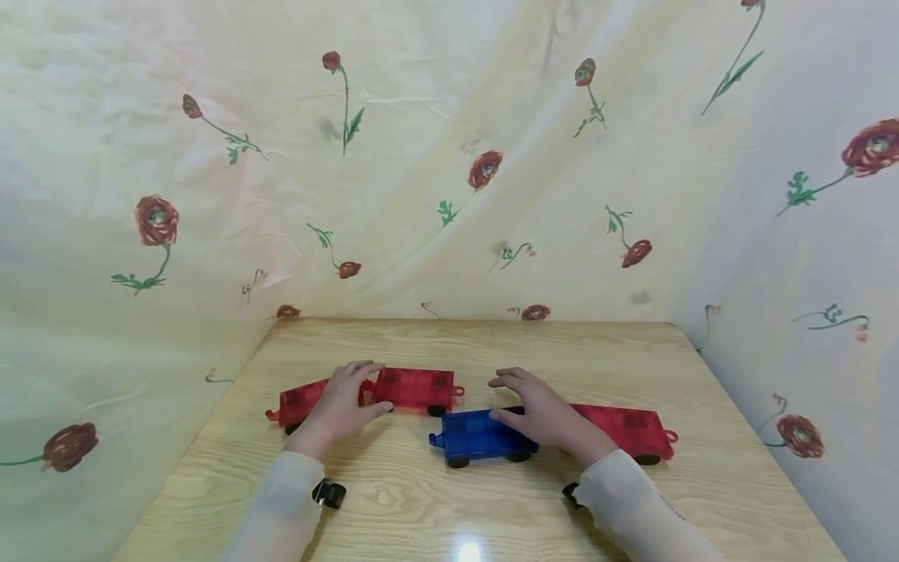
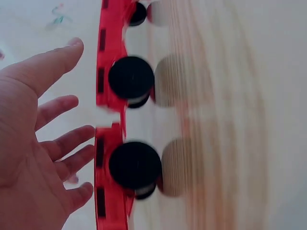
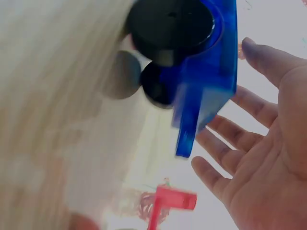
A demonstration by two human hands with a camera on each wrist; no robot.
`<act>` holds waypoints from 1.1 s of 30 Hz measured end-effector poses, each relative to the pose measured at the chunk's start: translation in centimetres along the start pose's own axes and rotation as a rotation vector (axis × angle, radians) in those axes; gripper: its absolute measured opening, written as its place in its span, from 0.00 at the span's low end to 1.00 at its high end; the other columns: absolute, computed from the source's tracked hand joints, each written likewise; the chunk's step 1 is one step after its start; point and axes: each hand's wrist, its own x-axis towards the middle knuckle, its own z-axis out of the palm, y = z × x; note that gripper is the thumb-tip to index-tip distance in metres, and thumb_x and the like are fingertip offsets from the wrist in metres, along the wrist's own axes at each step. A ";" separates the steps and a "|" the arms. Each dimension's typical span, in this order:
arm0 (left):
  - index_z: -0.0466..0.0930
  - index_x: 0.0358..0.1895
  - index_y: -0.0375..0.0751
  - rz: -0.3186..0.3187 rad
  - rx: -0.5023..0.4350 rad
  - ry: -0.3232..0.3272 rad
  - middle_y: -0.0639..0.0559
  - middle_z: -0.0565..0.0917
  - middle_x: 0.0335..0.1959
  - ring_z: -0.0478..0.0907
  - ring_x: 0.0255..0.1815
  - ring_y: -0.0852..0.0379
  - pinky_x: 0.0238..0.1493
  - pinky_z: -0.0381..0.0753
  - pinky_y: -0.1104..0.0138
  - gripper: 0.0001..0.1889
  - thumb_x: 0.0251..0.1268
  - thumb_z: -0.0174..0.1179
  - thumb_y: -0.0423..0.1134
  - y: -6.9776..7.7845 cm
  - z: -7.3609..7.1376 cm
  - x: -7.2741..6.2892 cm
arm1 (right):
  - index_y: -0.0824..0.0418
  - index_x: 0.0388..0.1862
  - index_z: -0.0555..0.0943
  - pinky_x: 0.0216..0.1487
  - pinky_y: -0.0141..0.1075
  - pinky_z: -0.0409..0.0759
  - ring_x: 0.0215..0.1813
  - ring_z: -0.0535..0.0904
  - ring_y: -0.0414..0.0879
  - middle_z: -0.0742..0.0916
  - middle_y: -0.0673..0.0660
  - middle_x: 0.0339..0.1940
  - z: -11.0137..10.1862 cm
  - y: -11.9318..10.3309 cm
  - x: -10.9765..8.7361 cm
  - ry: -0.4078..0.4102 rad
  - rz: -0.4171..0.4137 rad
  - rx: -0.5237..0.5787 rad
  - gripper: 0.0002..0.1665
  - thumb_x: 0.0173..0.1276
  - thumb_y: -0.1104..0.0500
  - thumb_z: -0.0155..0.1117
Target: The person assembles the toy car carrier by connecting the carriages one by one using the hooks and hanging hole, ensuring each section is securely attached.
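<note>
My left hand is over the spot where a translucent red toy wagon meets a second red wagon, which are hooked end to end. In the left wrist view its fingers are spread beside the wagons, with nothing in their grasp. A blue toy wagon with black wheels stands nearer the front, its hook pointing left. Over the blue wagon's right end is my right hand, fingers and thumb apart, overlapping it in the head view. The right wrist view shows the relaxed fingers behind that wagon.
Another red wagon stands at the right, partly hidden by my right wrist, its ring facing right. Everything rests on a light wood table. A flower-printed cloth hangs along the back and both sides.
</note>
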 end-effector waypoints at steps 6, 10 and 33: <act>0.67 0.80 0.53 0.011 0.010 -0.054 0.46 0.64 0.80 0.57 0.80 0.39 0.71 0.68 0.39 0.41 0.66 0.73 0.55 1.5 1.2 1.4 | 0.54 0.74 0.77 0.73 0.62 0.68 0.79 0.65 0.61 0.71 0.56 0.80 -0.3 0.5 -2.1 -0.009 0.016 0.032 0.36 0.72 0.43 0.72; 0.68 0.80 0.54 0.023 0.006 -0.076 0.46 0.64 0.80 0.56 0.80 0.38 0.71 0.67 0.38 0.41 0.65 0.73 0.56 2.5 1.9 2.1 | 0.52 0.75 0.76 0.72 0.62 0.69 0.80 0.64 0.60 0.68 0.54 0.82 -0.4 0.4 -3.2 -0.021 0.022 0.056 0.39 0.70 0.41 0.74; 0.76 0.72 0.60 0.060 0.147 -0.120 0.46 0.70 0.74 0.65 0.76 0.40 0.70 0.71 0.41 0.35 0.63 0.75 0.57 3.6 2.5 1.2 | 0.55 0.62 0.85 0.68 0.56 0.75 0.74 0.73 0.59 0.77 0.59 0.74 0.8 0.0 -5.1 -0.028 -0.095 -0.108 0.28 0.65 0.51 0.81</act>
